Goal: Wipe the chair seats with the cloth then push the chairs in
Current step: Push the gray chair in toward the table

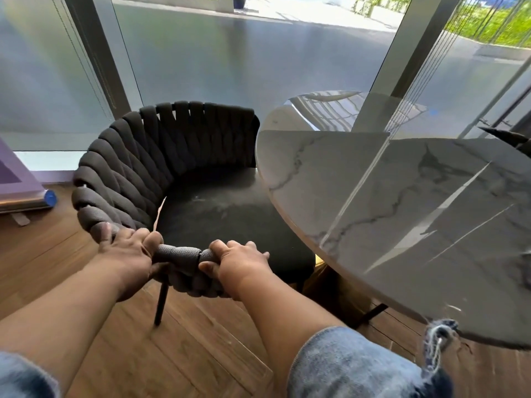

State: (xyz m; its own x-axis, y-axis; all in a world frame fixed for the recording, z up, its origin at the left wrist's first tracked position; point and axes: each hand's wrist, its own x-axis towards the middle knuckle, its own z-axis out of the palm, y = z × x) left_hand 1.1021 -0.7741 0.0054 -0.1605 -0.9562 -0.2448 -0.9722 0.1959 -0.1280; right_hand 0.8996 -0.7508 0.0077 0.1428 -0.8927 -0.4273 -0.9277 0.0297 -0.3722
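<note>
The left hand (126, 248) is curled tight around the woven top rail of the chair (161, 156), fingers wrapped over it and thumb tucked under, at about seven o'clock in the view. Just beside it, with a short stretch of rail showing between them, the right hand (235, 262) is closed over the same rail in the same way. Both forearms reach up from the bottom edge, and faded denim sleeves (344, 366) bunch near the elbows. The chair is dark, its curved back made of thick braided straps sweeping from the hands round to about twelve o'clock. Its seat (218, 222) lies at the centre, dark, with a pale dusty smear across it, and the seat's far edge is tucked under the rim of the round marble worktop (402, 202), which fills the three o'clock side. One thin black chair leg (161, 300) stands on the wooden floor (172, 349) below the left hand. Tall glass panes (230, 61) rise behind the chair at twelve o'clock, and a purple stand (14, 179) sits at nine o'clock. I cannot see the cloth.
</note>
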